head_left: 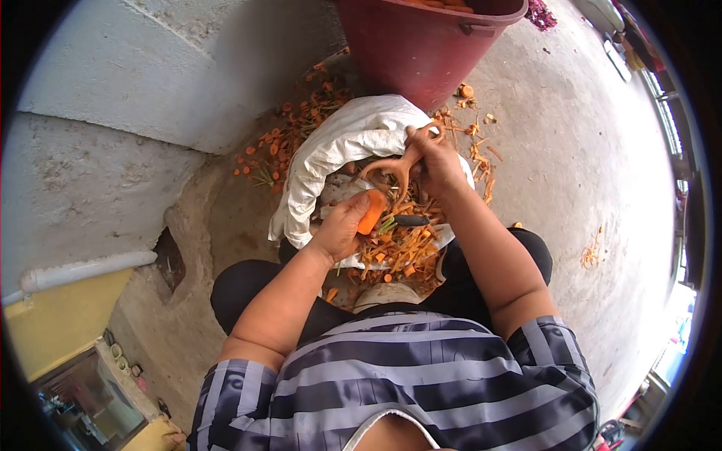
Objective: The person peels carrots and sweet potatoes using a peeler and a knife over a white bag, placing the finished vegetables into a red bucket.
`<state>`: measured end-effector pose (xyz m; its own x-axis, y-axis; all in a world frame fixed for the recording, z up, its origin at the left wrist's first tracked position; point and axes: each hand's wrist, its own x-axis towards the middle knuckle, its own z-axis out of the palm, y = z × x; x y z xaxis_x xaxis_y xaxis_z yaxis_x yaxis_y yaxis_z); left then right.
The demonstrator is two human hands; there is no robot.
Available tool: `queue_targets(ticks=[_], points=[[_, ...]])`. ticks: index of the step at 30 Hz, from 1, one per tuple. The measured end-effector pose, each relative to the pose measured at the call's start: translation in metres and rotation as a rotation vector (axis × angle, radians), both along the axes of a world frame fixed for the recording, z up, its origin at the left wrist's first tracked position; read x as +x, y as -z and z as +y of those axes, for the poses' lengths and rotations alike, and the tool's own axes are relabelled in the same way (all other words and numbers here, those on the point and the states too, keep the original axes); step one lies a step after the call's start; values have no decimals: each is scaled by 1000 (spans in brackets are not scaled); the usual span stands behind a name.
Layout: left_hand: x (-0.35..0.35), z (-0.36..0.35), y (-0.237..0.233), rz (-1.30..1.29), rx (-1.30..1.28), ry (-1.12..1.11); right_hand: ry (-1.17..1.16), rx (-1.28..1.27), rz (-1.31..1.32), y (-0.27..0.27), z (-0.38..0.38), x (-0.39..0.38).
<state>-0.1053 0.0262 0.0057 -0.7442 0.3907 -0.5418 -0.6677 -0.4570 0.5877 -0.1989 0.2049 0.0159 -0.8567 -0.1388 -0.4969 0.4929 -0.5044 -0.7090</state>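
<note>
My left hand (342,229) is closed round an orange carrot (372,212), its cut end facing up and to the right. In my right hand (438,161) is an orange Y-shaped peeler (398,165), gripped by its handle, its forked head beside the carrot's upper end. Both hands are over a white sack (301,188) with a rolled rim. Inside and in front lie carrot peelings (406,244) and cut pieces. A dark-handled tool (411,220) rests on the peelings, just right of the carrot.
A large red tub (429,52) with carrots inside stands beyond the sack. Carrot slices (278,143) and scraps are scattered on the concrete floor (571,150). A grey wall (98,75) and white pipe (98,270) are at the left.
</note>
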Motion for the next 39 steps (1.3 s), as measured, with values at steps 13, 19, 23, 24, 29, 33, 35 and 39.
queue_targets(ticks=[13,19,23,24,29,33,35,39], points=[[-4,-5,10,-69,83,-89,16,28,85,17,-5,3],[-5,-9,10,-223,220,-185,-84,137,69,-19,-10,12],[-8,2,-12,-257,61,-250,-135,77,172,1,-19,18],[-8,0,-8,-245,18,-253,-26,179,83,14,-13,8],[-14,-21,11,-222,-182,-317,56,328,-51,75,20,-13],[-15,-34,18,-195,-105,-312,77,316,-322,99,17,-1],[-13,-37,17,-199,-43,-367,-51,431,-424,103,11,11],[-13,-48,14,-185,85,-416,-1295,1600,277,161,-29,61]])
